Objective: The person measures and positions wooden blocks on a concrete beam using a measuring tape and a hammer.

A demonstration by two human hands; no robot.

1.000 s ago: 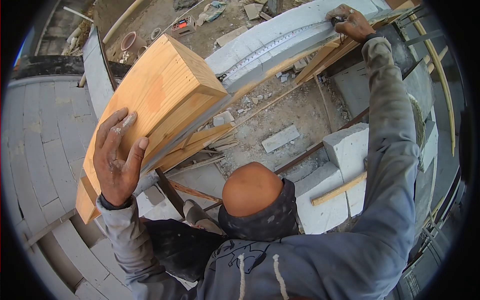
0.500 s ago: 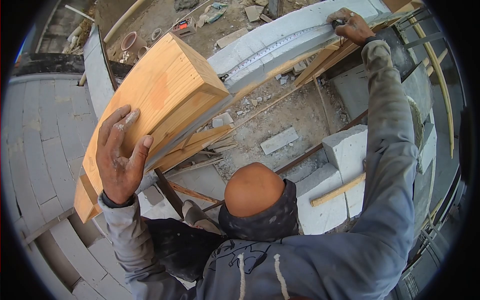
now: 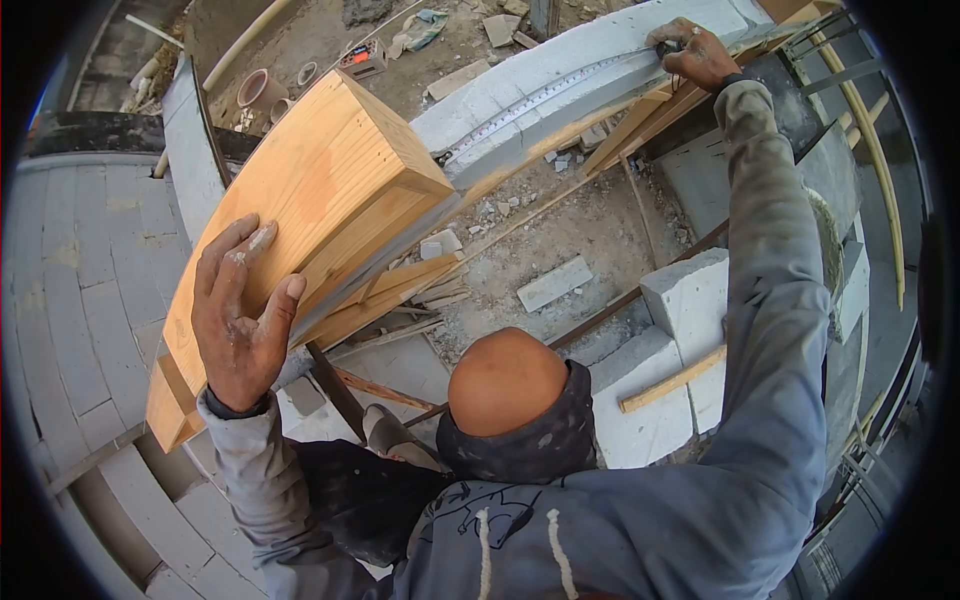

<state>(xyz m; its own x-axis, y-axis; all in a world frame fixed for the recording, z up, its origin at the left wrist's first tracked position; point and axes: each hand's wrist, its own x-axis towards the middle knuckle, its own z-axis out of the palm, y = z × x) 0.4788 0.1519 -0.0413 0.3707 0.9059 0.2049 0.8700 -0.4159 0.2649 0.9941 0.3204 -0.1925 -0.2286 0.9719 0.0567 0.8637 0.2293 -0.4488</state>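
Observation:
A large wooden box frame (image 3: 310, 190) stands on the block wall at the left. My left hand (image 3: 240, 315) lies on its broad face, fingers spread and dusted white. Along the pale block wall (image 3: 480, 105) to the right runs a tape measure's blade (image 3: 540, 103), its hooked end close by the lower corner of the wooden frame. At the blade's far end my right hand (image 3: 697, 55) is closed around the dark tape measure case, mostly hidden by the fingers, right at the wall's top.
Below the wall lie rubble and a loose white block (image 3: 555, 284). Larger white blocks (image 3: 640, 390) stand near my knee, a wood strip (image 3: 675, 380) across them. Grey blocks (image 3: 90, 270) fill the left. Pots (image 3: 261, 90) and a red-topped brick (image 3: 362, 57) sit beyond the wall.
The view has shifted very slightly. Both hands keep their places, the left on the wooden frame and the right on the tape measure; the blade stays stretched along the wall.

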